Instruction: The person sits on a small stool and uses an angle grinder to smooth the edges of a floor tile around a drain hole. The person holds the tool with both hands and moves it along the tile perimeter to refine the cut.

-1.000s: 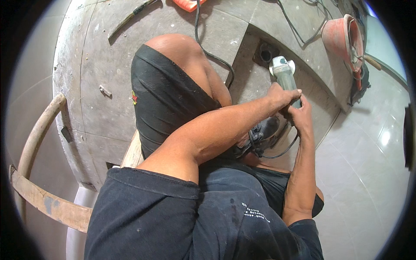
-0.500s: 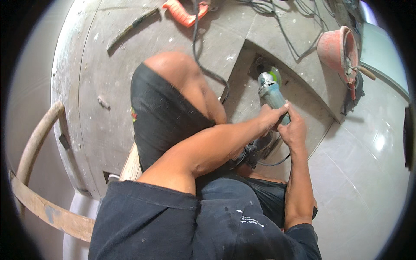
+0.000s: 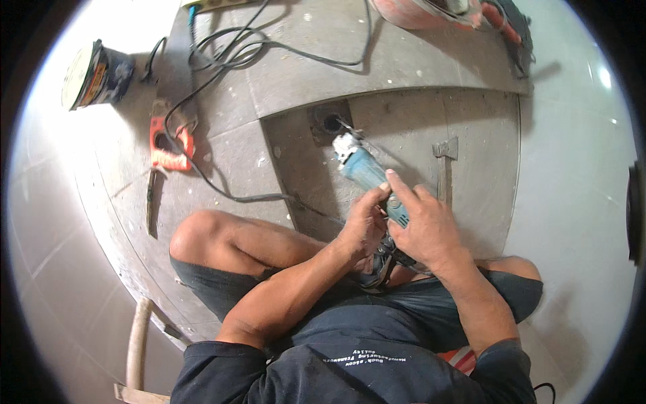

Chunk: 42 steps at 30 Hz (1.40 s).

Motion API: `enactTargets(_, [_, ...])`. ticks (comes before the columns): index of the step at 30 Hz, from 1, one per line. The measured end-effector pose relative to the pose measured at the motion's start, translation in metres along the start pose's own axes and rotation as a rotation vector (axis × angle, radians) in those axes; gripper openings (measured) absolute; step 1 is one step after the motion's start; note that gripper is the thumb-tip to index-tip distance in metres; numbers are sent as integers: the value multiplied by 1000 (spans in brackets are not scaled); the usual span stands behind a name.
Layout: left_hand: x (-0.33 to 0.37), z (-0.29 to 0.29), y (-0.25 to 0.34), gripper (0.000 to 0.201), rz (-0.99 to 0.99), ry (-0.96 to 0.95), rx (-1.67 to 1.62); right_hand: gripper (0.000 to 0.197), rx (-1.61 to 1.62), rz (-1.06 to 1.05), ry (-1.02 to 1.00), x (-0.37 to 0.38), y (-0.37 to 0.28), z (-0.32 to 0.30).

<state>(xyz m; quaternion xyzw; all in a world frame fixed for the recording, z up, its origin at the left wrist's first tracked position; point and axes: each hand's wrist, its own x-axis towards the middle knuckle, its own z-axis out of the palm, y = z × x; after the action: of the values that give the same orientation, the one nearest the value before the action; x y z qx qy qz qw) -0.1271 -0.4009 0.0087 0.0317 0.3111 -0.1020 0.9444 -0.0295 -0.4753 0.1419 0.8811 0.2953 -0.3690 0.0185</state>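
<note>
Both my hands hold a teal angle grinder (image 3: 365,170) over a sunken, dusty floor recess. My left hand (image 3: 365,223) wraps the near side of its body, thumb laid along it. My right hand (image 3: 428,222) grips the rear from the other side, with the index finger stretched along the casing. The grinder's metal head and thin disc (image 3: 350,128), seen almost edge-on, are beside a round drain hole (image 3: 332,122) at the recess's far left corner. I cannot tell whether the disc touches anything. A hammer (image 3: 444,165) lies in the recess, right of the grinder.
A black cable (image 3: 259,198) loops over the tiles at left. Near it are an orange-handled handsaw (image 3: 171,151), a narrow tool (image 3: 153,205) and a dark bucket (image 3: 111,75). A red bucket (image 3: 410,13) is at the far edge, a wooden frame (image 3: 138,343) lower left.
My view has turned, bringing the hammer, dark bucket and whole handsaw handle into sight. My right hand now lies farther over the grinder, and the disc shows edge-on instead of its green face.
</note>
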Motion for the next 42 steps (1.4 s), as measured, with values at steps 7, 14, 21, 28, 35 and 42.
enactTargets(7, [11, -4, 9, 53, -5, 146, 99, 76, 52, -92, 10, 27, 15, 16])
enactTargets(14, [16, -13, 7, 59, -6, 210, 108, 71, 53, -137, 35, 38, 20, 25])
enactTargets(21, [24, -24, 6, 58, 0, 248, 150, 78, 85, -121, -21, 45, 23, 31])
enactTargets(28, [27, -28, 9, 69, -53, 317, 220, 67, 85, -101, -87, 52, 21, 25])
enactTargets(35, [31, -29, 10, 71, -66, 344, 197, 72, 98, -84, -90, 56, 22, 30])
enactTargets(42, [33, -35, 8, 66, -39, 323, 206, 69, 79, -96, -74, 56, 23, 30])
